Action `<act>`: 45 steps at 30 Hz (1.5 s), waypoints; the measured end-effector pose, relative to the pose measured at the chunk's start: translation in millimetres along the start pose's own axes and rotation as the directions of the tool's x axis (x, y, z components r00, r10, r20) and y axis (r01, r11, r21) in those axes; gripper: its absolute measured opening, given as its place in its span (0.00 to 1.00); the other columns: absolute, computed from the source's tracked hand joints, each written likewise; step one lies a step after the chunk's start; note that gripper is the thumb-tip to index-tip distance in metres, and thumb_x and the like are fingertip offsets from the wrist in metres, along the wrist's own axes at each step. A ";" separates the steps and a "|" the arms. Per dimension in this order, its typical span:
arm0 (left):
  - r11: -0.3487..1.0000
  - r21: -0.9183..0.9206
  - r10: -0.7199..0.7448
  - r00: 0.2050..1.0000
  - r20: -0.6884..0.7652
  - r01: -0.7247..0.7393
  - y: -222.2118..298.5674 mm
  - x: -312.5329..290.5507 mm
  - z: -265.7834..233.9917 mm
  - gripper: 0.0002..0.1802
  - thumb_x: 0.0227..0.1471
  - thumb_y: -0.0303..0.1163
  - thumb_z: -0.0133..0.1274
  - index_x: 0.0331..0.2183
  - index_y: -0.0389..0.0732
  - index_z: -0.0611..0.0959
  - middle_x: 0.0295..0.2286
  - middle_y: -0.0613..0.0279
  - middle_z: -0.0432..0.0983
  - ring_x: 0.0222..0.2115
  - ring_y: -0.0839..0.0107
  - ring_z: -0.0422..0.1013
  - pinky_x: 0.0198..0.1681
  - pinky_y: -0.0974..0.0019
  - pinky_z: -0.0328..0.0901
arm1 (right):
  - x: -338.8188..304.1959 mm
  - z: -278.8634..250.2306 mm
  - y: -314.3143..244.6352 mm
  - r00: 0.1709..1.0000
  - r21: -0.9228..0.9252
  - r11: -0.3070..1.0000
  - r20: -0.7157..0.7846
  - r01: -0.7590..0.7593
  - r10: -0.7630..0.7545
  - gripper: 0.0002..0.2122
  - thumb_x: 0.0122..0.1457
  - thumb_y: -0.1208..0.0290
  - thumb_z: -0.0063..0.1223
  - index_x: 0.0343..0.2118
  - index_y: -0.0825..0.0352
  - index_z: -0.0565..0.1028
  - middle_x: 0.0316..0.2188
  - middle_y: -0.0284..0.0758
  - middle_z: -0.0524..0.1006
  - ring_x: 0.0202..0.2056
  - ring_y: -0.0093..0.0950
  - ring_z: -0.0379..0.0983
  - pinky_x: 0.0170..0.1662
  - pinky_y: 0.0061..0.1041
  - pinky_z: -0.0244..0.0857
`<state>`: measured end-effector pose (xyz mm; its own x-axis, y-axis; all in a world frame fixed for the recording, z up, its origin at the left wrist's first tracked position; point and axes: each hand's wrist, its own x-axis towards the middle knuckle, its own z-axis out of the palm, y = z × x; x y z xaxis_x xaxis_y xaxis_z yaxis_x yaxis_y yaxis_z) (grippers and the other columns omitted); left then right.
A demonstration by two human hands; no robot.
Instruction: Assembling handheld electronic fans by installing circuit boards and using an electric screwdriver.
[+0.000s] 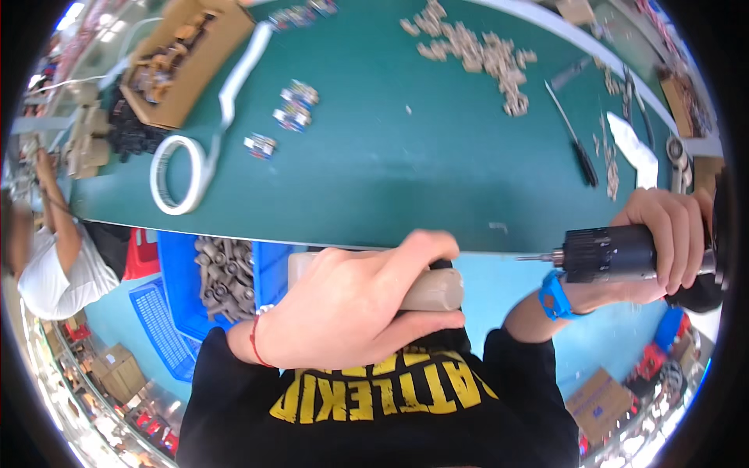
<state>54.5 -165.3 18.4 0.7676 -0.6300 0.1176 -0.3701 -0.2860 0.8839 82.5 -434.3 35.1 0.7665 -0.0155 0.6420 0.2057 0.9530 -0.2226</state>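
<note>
My left hand (343,308) is wrapped round a beige-grey plastic housing (438,290) with a rounded end, close to my body below the table's front edge. Much of the housing lies hidden under the palm and fingers. On the right, my right hand (667,234) grips a black electric screwdriver (605,253) held sideways. Its thin metal bit (536,257) points left toward the housing and is apart from it.
The green table (374,179) bears a white tape roll (178,175), several small circuit pieces (296,105), a heap of beige parts (476,51), a black-handled screwdriver (581,160) and a cardboard box (222,47). A blue bin (175,285) holds grey parts. Another person (66,265) sits far left.
</note>
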 end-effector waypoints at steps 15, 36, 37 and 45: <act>0.892 0.416 -0.042 0.887 0.461 -0.174 -21.4 89.1 -30.5 0.26 0.58 0.47 0.45 0.33 0.27 0.76 0.29 0.37 0.76 0.34 0.43 0.73 0.39 0.50 0.68 | -26.6 -48.0 -14.9 0.937 -0.313 0.927 -0.208 0.206 -0.279 0.24 0.67 0.50 0.36 0.46 0.72 0.65 0.21 0.29 0.57 0.20 0.18 0.52 0.23 0.17 0.52; 0.478 0.842 0.466 0.741 -0.484 0.249 12.6 128.7 -258.3 0.09 0.51 0.39 0.53 0.29 0.45 0.82 0.27 0.57 0.79 0.30 0.58 0.77 0.33 0.55 0.71 | -31.6 -56.3 -15.6 0.866 -0.377 0.877 -0.280 0.297 -0.414 0.23 0.67 0.53 0.36 0.49 0.72 0.62 0.23 0.29 0.58 0.22 0.18 0.53 0.25 0.17 0.52; 0.501 0.802 0.558 0.586 -0.587 0.326 18.1 126.3 -297.5 0.08 0.51 0.36 0.54 0.31 0.44 0.81 0.28 0.56 0.80 0.30 0.58 0.77 0.32 0.55 0.70 | -31.6 -56.0 -16.3 0.861 -0.386 0.874 -0.289 0.295 -0.418 0.22 0.67 0.53 0.36 0.49 0.72 0.62 0.23 0.29 0.58 0.22 0.18 0.53 0.25 0.17 0.52; 0.820 0.521 0.519 0.074 -0.851 0.237 65.7 128.4 -481.1 0.19 0.47 0.37 0.60 0.40 0.36 0.82 0.33 0.54 0.81 0.31 0.60 0.78 0.40 0.61 0.70 | -30.9 -65.9 -19.5 0.915 -0.377 0.882 -0.170 0.282 -0.366 0.22 0.68 0.55 0.35 0.50 0.73 0.62 0.22 0.30 0.58 0.22 0.18 0.53 0.25 0.17 0.52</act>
<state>380.5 82.3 309.4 0.3100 0.4194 0.8532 -0.3943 -0.7599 0.5168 95.0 -472.3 -28.8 0.7295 -0.4139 0.5445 0.6275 0.7218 -0.2920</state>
